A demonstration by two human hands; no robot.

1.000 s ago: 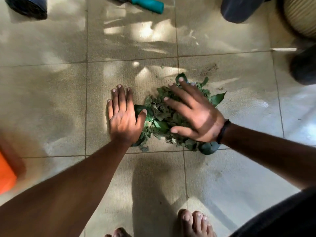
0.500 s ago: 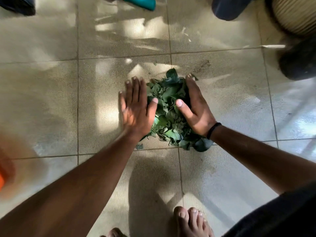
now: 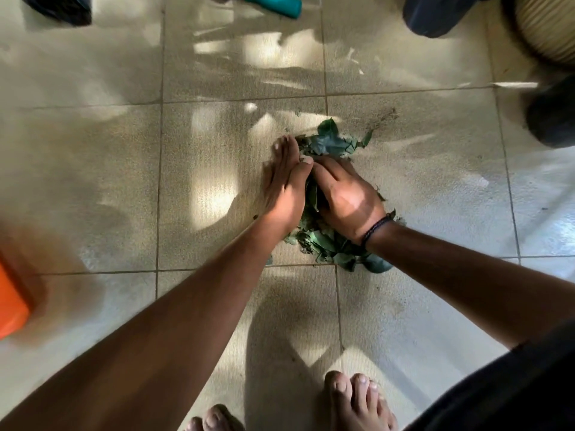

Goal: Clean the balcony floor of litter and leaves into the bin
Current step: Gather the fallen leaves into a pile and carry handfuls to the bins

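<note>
A pile of green leaves [image 3: 329,144] lies on the beige tiled balcony floor [image 3: 217,135], squeezed between both my hands. My left hand [image 3: 285,188] stands on edge against the pile's left side, fingers straight and thumb laid over the top. My right hand [image 3: 349,199], with a dark band at the wrist, lies over the pile from the right, its fingers curled down into the leaves. More leaves spread out below the hands towards my feet. An orange bin [image 3: 11,301] shows partly at the left edge.
A teal handle [image 3: 277,4] lies at the top. Dark pots stand at top left [image 3: 59,7], top right [image 3: 435,14] and the right edge [image 3: 552,116], beside a ribbed beige pot [image 3: 547,29]. Small leaf crumbs [image 3: 384,116] lie beyond the pile. My bare feet [image 3: 357,399] are at the bottom.
Both hands have closed in on the pile from the sides, pressing it into a narrower heap. The right hand has gone from flat to curled over the leaves.
</note>
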